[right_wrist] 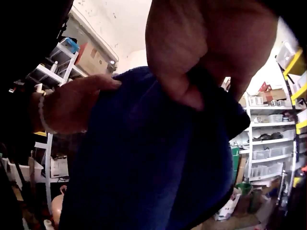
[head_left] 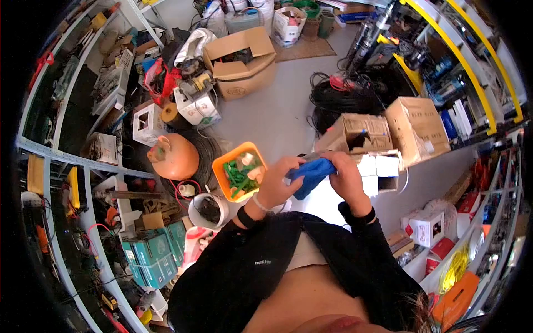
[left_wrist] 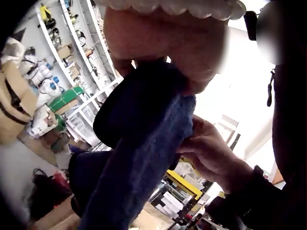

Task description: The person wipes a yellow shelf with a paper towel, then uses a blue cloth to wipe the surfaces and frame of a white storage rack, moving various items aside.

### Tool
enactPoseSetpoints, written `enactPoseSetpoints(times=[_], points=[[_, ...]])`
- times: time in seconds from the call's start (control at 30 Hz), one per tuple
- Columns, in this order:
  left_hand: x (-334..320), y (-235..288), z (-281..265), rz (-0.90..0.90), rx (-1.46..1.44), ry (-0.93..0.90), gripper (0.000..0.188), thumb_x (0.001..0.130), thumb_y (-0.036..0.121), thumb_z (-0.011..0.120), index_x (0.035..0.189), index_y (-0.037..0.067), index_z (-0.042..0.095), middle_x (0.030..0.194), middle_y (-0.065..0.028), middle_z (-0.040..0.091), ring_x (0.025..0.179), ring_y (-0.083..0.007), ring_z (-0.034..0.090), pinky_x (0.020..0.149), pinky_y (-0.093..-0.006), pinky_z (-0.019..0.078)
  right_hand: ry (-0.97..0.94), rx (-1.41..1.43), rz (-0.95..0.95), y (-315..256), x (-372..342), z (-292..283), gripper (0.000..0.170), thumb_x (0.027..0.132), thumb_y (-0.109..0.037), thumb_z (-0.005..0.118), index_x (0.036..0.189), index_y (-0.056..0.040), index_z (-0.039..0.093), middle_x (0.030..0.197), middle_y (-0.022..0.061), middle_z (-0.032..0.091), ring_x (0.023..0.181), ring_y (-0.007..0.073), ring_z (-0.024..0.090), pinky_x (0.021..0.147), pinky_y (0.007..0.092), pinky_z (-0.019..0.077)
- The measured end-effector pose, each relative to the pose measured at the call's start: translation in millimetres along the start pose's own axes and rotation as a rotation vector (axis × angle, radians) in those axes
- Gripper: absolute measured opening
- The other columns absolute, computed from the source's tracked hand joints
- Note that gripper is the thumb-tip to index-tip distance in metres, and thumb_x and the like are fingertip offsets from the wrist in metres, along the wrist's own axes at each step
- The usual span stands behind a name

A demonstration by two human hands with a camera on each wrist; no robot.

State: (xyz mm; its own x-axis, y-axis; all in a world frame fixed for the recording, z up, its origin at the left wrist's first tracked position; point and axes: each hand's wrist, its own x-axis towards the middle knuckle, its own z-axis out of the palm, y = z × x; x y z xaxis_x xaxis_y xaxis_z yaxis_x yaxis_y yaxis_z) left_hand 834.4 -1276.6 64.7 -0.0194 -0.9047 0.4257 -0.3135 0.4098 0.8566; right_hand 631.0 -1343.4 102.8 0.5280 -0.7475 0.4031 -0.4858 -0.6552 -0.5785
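Two hands, the left hand (head_left: 276, 183) and the right hand (head_left: 350, 178), pinch a blue cloth (head_left: 314, 173) between them, fingers bent, some fingertips hidden in its folds. Left of them, an orange tub (head_left: 242, 148) holds green and pale pieces, too small to name. One white bucket (head_left: 224, 210) holds dark, unclear stuff; flaps partly hide a cardboard box's (head_left: 247, 81) contents.

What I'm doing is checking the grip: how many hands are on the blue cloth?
2. In the head view, the left hand grips the left side of the blue cloth, and the right hand pinches its right side.
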Motion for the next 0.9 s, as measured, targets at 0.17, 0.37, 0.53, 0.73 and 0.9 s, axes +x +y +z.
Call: enactPoseSetpoints(times=[0.17, 0.37, 0.53, 0.73, 0.9], points=[[88, -25, -52, 0.099, 0.144, 0.126, 0.033, 0.076, 0.002, 0.070, 0.104, 0.006, 0.052, 0.105, -0.0124, 0.064, 0.092, -0.0321, 0.062, 0.080, -0.0372, 0.0506, 0.068, -0.043, -0.008, 19, 97, 4, 0.034, 0.070, 0.010, 0.059, 0.101, -0.0035, 0.062, 0.106, 0.0139, 0.065, 0.099, 0.0352, 0.060, 0.087, 0.0415, 0.0490], [163, -64, -74, -0.091, 0.319, 0.114, 0.033, 0.073, 0.006, 0.075, 0.101, 0.006, 0.059, 0.100, -0.0128, 0.064, 0.093, -0.0328, 0.060, 0.081, -0.0390, 0.0480, 0.060, 0.029, 0.067, 61, 170, 20, 0.032, 0.068, 0.009, 0.062, 0.098, -0.0030, 0.059, 0.105, 0.0160, 0.064, 0.101, 0.0362, 0.060, 0.089, 0.0414, 0.0482], [207, -116, -78, -0.180, 0.423, 0.128, 0.037, 0.072, 0.014, 0.078, 0.106, 0.007, 0.063, 0.100, -0.0138, 0.064, 0.093, -0.0338, 0.060, 0.084, -0.0408, 0.0474, 0.026, 0.048, 0.011, 116, 234, 43, 0.031, 0.066, 0.006, 0.058, 0.095, -0.0028, 0.059, 0.092, 0.0156, 0.064, 0.090, 0.0367, 0.060, 0.081, 0.0436, 0.0479], [297, -167, -85, -0.504, 0.398, -0.139, 0.043, 0.073, 0.032, 0.080, 0.103, 0.004, 0.067, 0.091, -0.0154, 0.067, 0.082, -0.0317, 0.065, 0.074, -0.0383, 0.0507, -0.009, 0.089, 0.015, 200, 336, 59, 0.028, 0.067, 0.003, 0.058, 0.094, -0.0027, 0.060, 0.091, 0.0165, 0.063, 0.087, 0.0377, 0.060, 0.079, 0.0430, 0.0487], [410, -214, -69, -0.645, 0.105, -0.359, 0.047, 0.077, 0.038, 0.076, 0.108, 0.004, 0.067, 0.086, -0.0167, 0.069, 0.076, -0.0260, 0.068, 0.071, -0.0352, 0.0519, 0.002, 0.117, -0.033, 282, 432, 54, 0.029, 0.068, 0.004, 0.059, 0.096, -0.0031, 0.063, 0.091, 0.0162, 0.064, 0.088, 0.0377, 0.061, 0.079, 0.0424, 0.0499]])
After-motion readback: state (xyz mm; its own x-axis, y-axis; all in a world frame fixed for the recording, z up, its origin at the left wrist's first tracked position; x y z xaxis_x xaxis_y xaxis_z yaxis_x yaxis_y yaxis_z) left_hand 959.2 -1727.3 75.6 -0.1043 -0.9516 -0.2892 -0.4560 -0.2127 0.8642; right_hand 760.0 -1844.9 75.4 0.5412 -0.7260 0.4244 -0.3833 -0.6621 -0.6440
